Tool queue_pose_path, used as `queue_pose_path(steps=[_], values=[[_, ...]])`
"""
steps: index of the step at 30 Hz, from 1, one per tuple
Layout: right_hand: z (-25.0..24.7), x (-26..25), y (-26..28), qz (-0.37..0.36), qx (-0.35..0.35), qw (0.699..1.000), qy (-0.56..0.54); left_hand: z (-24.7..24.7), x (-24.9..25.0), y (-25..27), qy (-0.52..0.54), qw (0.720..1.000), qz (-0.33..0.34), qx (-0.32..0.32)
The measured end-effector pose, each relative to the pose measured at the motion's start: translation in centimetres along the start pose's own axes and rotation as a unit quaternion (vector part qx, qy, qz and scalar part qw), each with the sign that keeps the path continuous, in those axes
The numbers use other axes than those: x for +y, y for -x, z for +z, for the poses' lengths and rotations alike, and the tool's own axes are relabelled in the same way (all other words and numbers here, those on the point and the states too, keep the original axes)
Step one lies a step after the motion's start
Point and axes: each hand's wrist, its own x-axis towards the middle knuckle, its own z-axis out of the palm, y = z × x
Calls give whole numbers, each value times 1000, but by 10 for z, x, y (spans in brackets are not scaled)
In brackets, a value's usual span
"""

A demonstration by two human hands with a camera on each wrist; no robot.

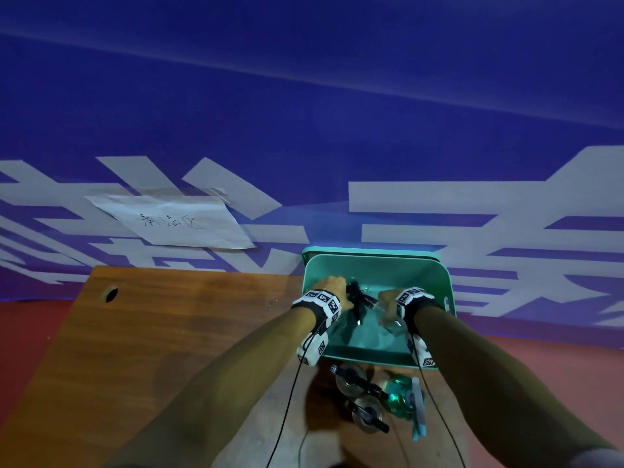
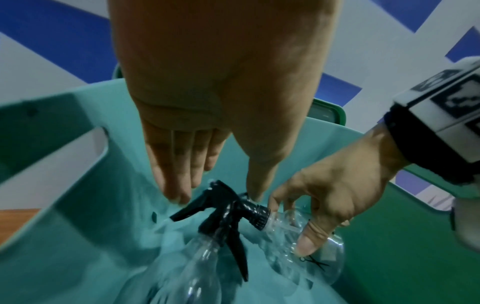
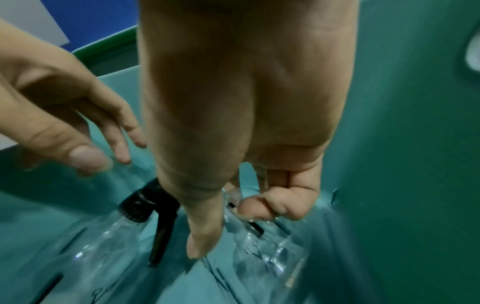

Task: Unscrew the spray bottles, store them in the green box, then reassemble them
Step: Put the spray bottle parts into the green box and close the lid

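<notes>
The green box (image 1: 374, 270) stands at the table's far right edge, and both my hands are down inside it. Two clear bottles lie on its floor, one to the left (image 3: 96, 248) and one to the right (image 3: 262, 248). A black trigger sprayer head (image 2: 226, 207) lies between them, its ribbed collar (image 2: 257, 217) at a bottle neck. My left hand (image 1: 332, 287) hovers over the sprayer with straight fingers (image 2: 176, 185) and holds nothing. My right hand (image 1: 388, 307) grips the right clear bottle (image 2: 311, 263), thumb and curled fingers (image 3: 272, 205) on it.
On the wooden table (image 1: 152, 332), in front of the box, lie two clear bottles with black heads (image 1: 351, 383) (image 1: 368, 415) and a green bottle (image 1: 400, 396) beside a pale blue sprayer (image 1: 418, 413). A blue banner with a taped paper sheet (image 1: 175, 221) rises behind the table.
</notes>
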Motion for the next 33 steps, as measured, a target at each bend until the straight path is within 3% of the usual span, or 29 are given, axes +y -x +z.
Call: queue_pose_path(steps=[4,7,13,18,21,26,33], values=[[7,9,-9,-40,29,998,-43,2,13,-10,-14,999,24,15],[11,15,-13,-30,43,996,-66,4,15,-19,-30,999,25,4],[5,16,-1,-3,38,994,-104,49,-13,-84,-80,989,24,-118],[22,21,-35,-3,28,993,-118,39,-9,-63,-126,976,51,-169],[20,17,-27,-11,44,991,-126,45,-8,-67,-107,980,58,-158],[19,24,-33,35,95,971,-218,37,8,-64,-32,994,73,-72],[18,36,-37,42,123,948,-290,65,12,-81,-74,988,111,-79]])
